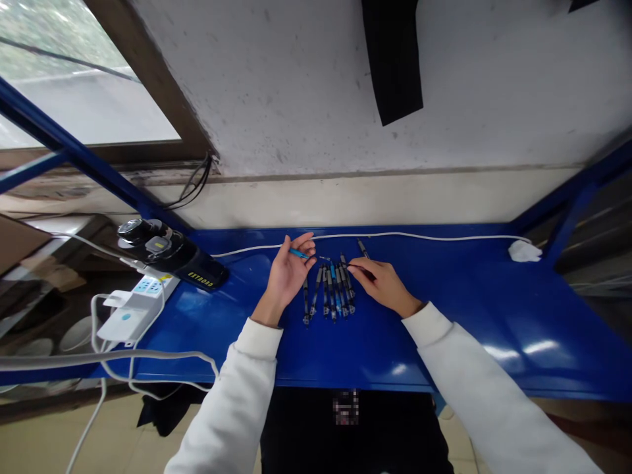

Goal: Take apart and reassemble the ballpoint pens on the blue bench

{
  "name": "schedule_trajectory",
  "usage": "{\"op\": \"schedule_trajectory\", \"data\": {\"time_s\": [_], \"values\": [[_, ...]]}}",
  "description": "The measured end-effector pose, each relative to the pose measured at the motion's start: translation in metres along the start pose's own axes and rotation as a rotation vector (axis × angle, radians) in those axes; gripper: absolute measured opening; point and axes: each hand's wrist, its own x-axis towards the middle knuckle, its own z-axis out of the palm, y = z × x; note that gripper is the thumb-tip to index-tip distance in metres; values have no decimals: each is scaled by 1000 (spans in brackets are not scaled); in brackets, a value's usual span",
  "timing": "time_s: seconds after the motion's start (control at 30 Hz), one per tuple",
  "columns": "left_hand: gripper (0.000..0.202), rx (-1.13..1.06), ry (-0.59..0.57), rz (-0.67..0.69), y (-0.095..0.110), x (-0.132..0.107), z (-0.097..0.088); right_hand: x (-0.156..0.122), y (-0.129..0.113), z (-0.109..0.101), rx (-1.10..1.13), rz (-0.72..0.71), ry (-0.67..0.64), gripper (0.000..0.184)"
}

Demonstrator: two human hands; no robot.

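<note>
Pens (332, 289): bunched side by side on the blue table (494, 296), between the hands; a knock from either hand could scatter them.
Power strip (129, 317): far left, trailing loose cords; the left sleeve (237, 395) could snag one.
Black device (170, 255): beside the strip, apart from the hands.
Left hand (289, 276): palm up, fingers loosely curled around a blue pen (298, 253); so light a hold could let it slip.
Right hand (382, 284): fingertips pinching a thin dark piece, easily dropped among the pens.
White cable (395, 234): along the back, reaching a crumpled wad (525, 251) far right.
</note>
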Motion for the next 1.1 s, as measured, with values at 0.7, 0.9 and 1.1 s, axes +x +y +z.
{"op": "schedule_trajectory", "data": {"time_s": [0.7, 0.9, 1.1], "values": [[51, 139, -81, -1, -11, -6, 12, -1, -3, 1, -10, 14, -91, 20], [58, 222, -127, 18, -14, -5, 10, 0, -3, 0, -25, 23, -67, 20], [65, 298, -143, -20, -18, -6, 11, 0, -1, 1, -27, 7, -47, 20]]}}
